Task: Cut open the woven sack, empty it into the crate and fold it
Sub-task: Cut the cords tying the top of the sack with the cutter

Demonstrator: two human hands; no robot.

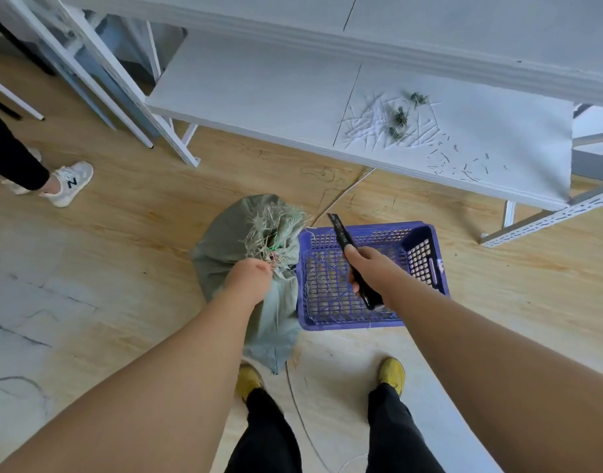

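A grey-green woven sack (225, 247) stands on the wooden floor, its frayed neck tied shut at the top. My left hand (250, 279) grips the sack just below the tied neck. To its right sits a blue perforated plastic crate (426, 257) that holds only a few loose threads. Above the crate, my right hand (370, 268) is shut on a black utility knife (342, 235), whose blade points up and away, right of the sack's neck and apart from it.
A low white shelf board (259, 87) runs behind the sack and crate, with thread scraps and small green tufts (400, 117) on it. White metal legs (177, 145) stand at the left. Another person's leg and sneaker (68, 184) are at far left. My yellow shoes (392, 372) are below.
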